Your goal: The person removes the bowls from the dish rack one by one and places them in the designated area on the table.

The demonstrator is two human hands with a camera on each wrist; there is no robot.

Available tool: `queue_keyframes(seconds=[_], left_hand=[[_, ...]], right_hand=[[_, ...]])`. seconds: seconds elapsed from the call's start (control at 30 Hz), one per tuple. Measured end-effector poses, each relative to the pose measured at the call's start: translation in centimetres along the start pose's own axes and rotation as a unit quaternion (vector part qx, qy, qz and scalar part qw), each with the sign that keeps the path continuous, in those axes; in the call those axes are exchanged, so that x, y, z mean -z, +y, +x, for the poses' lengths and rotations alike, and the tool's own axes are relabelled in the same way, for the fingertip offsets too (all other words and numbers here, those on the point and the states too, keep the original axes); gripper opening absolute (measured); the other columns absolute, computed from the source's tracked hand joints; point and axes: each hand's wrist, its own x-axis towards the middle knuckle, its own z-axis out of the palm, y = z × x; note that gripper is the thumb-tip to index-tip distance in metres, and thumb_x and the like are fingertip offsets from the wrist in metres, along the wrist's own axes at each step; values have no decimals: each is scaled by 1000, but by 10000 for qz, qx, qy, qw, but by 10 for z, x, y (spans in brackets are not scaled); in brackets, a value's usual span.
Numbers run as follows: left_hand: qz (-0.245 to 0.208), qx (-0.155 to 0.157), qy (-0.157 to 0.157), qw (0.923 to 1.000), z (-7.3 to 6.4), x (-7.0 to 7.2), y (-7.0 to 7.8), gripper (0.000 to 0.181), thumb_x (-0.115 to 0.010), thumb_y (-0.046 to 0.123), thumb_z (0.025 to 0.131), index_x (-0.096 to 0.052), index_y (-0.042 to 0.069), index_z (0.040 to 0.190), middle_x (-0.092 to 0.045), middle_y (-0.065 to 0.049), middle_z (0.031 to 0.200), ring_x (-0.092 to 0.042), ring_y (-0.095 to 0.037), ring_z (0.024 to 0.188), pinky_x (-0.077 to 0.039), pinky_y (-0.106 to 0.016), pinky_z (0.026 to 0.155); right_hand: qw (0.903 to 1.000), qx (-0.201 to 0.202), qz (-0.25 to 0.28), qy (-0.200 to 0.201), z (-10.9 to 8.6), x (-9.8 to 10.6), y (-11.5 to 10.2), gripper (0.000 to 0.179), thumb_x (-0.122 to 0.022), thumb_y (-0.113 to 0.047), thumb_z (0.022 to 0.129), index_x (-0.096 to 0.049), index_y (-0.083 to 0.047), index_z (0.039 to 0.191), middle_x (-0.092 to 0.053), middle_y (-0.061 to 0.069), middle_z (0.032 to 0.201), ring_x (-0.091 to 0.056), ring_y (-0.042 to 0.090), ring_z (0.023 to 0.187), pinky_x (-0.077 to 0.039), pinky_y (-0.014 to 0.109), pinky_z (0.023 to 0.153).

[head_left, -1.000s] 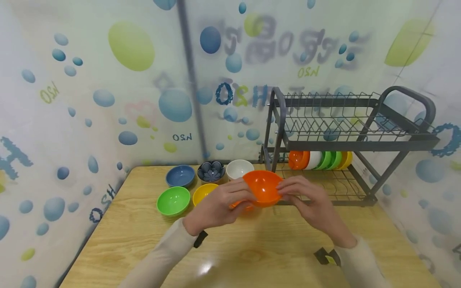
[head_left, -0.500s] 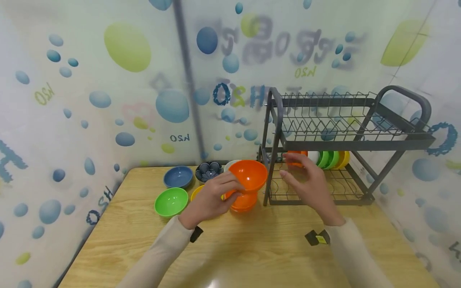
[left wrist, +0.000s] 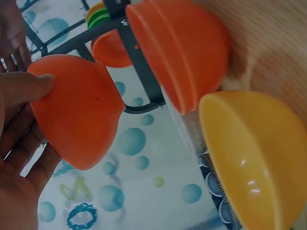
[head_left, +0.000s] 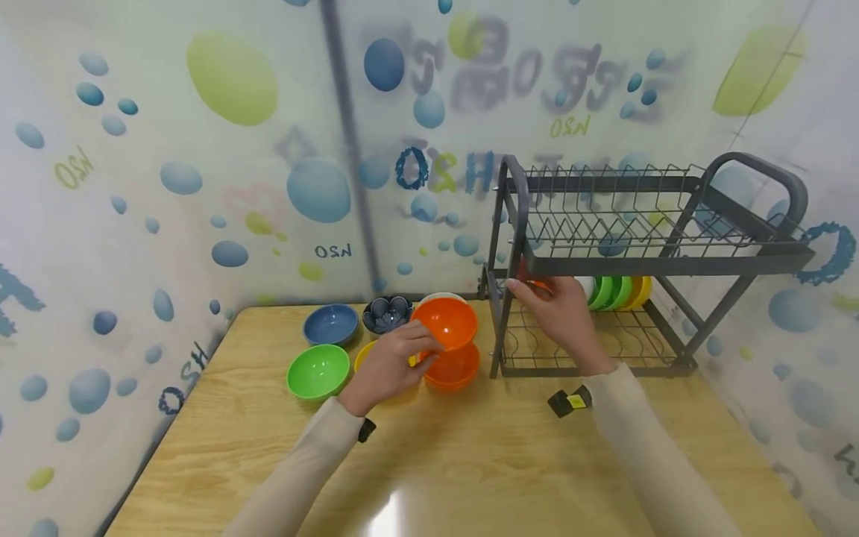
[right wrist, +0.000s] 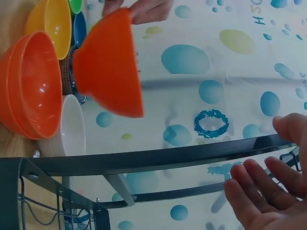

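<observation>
My left hand [head_left: 391, 365] pinches an orange bowl [head_left: 448, 322] by its rim, thumb on one side and fingers on the other. The left wrist view shows the held bowl [left wrist: 79, 108] tilted, its outer wall toward the camera. It hangs just above a nested stack of orange bowls [head_left: 452, 371] on the table. My right hand [head_left: 564, 317] is at the left end of the dish rack's lower level, overlapping an orange bowl stored there. In the right wrist view, the right hand's fingers [right wrist: 261, 179] are loosely spread with nothing between them.
A two-tier dark metal dish rack [head_left: 644, 265] stands at the right, with green bowls [head_left: 607, 293] and a yellow bowl [head_left: 637, 292] upright on its lower level. Left of the stack are a green bowl [head_left: 318, 371], blue bowl [head_left: 330, 325], dark patterned bowl [head_left: 388, 315] and yellow bowl [left wrist: 259, 158].
The right hand has let go of the held orange bowl and moved to the rack's lower level. The left hand has carried that bowl leftward, above the orange stack.
</observation>
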Motion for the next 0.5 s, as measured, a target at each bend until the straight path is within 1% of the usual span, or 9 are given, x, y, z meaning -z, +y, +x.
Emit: queue_keyframes(seconds=[0.07,0.17,0.23,0.3,0.4,0.5], left_hand=[[27,73,-71,9999,-2,-5,-3,16,-82,0,83,-78,12,92,-74,4,93,-63,-11,87,-58,-26,79],[51,219,-199,9995,-4,-12,-8,14,-81,1,84,-79,11,93,-75,4,95,-64,-11,89,-59,-27,81],[33,325,-267,9991,-5,-17,-11,14,-81,1,84,-80,11,94,-76,5,95,-64,-11,89,-59,-26,81],[15,404,-332,9986,-7,-21,-13,15,-82,1,83,-80,11,94,-76,5,95,-64,-11,88,-59,-25,79],[45,464,-426,9980,-10,-27,-15,15,-83,3,82,-81,12,93,-76,5,93,-63,-10,86,-59,-24,77],[108,485,-569,9971,-14,-32,-15,14,-83,5,83,-81,13,94,-76,4,94,-64,-11,87,-59,-24,79]], right_hand=[[9998,104,-94,122,5,-2,0,40,-71,-33,98,-66,-10,130,-70,14,124,-67,32,123,-55,45,102],[9992,220,-128,301,10,-3,0,37,-71,-31,98,-68,-8,127,-71,16,121,-67,33,122,-56,50,102],[9991,220,-75,365,12,-3,0,37,-72,-30,98,-68,-7,127,-72,17,121,-67,33,122,-55,52,102],[9992,185,-46,362,12,-3,0,38,-72,-30,98,-68,-6,127,-72,19,122,-66,34,123,-54,54,102],[9996,88,-77,274,12,-3,1,40,-71,-32,98,-68,-6,128,-72,18,124,-66,34,124,-55,53,101],[9998,7,-105,174,13,-4,2,41,-71,-35,98,-68,-8,128,-71,17,126,-66,34,124,-56,52,100]])
